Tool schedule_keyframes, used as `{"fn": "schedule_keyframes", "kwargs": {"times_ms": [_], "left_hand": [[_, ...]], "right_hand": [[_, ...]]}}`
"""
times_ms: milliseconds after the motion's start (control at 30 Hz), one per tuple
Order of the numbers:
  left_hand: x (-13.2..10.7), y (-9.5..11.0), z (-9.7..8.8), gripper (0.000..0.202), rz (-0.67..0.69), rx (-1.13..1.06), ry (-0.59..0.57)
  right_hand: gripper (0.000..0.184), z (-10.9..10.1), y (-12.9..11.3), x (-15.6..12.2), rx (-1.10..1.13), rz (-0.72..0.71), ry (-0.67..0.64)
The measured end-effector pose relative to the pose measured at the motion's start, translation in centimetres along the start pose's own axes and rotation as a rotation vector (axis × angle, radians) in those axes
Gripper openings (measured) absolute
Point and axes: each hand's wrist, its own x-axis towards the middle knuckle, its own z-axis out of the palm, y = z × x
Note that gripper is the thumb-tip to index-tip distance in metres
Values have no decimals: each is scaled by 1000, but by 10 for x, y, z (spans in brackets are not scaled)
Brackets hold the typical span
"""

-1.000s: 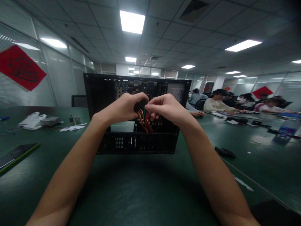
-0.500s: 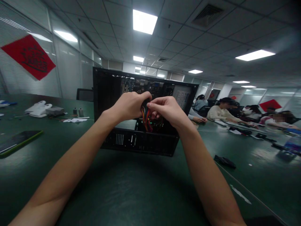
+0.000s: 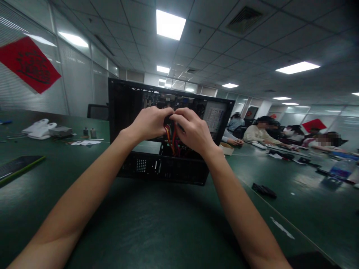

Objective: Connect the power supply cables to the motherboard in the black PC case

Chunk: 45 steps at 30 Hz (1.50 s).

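Observation:
An open black computer case point(image 3: 123, 108) stands on the green table point(image 3: 157, 224), its circuit board facing me. My left hand point(image 3: 150, 123) and my right hand point(image 3: 192, 130) meet in front of it, both closed on a black connector point(image 3: 169, 120) with a bundle of red, yellow and orange wires point(image 3: 170, 140) hanging down into the case. The fingers of both hands curl round the connector and hide most of it.
A phone point(image 3: 19, 166) lies at the left. White items and small parts point(image 3: 42, 129) sit farther back left. A black object point(image 3: 263, 189) lies right of the case. Several people sit at the table's far right point(image 3: 263, 130). A chair point(image 3: 97, 111) stands behind the case.
Both hands have risen a little and closed tighter together on the connector. The right hand has moved left against the left hand. My view has shifted slightly.

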Motion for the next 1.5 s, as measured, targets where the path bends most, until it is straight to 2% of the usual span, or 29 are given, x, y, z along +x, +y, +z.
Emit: {"fn": "schedule_keyframes", "kwargs": {"times_ms": [167, 333, 567, 867, 967, 1100, 1167, 1233, 1400, 1500], "left_hand": [[0, 1, 10, 54, 14, -65, -25], [0, -4, 19, 56, 31, -205, -20], [1, -14, 19, 63, 138, -348, -6], [-2, -31, 5, 64, 166, -354, -55], [-3, -40, -1, 57, 183, -318, -26], [-1, -45, -4, 21, 208, -230, 112], [0, -42, -2, 9, 221, -213, 162], [0, -37, 1, 7, 235, -211, 160], [1, -33, 15, 18, 255, -217, 22], [2, -37, 24, 21, 255, -254, 25]], "right_hand": [[26, 18, 13, -7, -77, -74, -16], [22, 27, 18, -11, -91, -11, -48], [26, 20, 13, -12, -186, 78, -73], [20, 12, 20, -10, -250, 179, 8], [20, 9, 26, -9, -278, 210, 37], [21, 6, 33, -10, -326, 212, 67], [21, 6, 33, -10, -339, 216, 53], [21, 8, 32, -10, -354, 220, 29], [21, 11, 29, -8, -356, 243, 0], [22, 10, 30, -8, -343, 247, 4]]}}
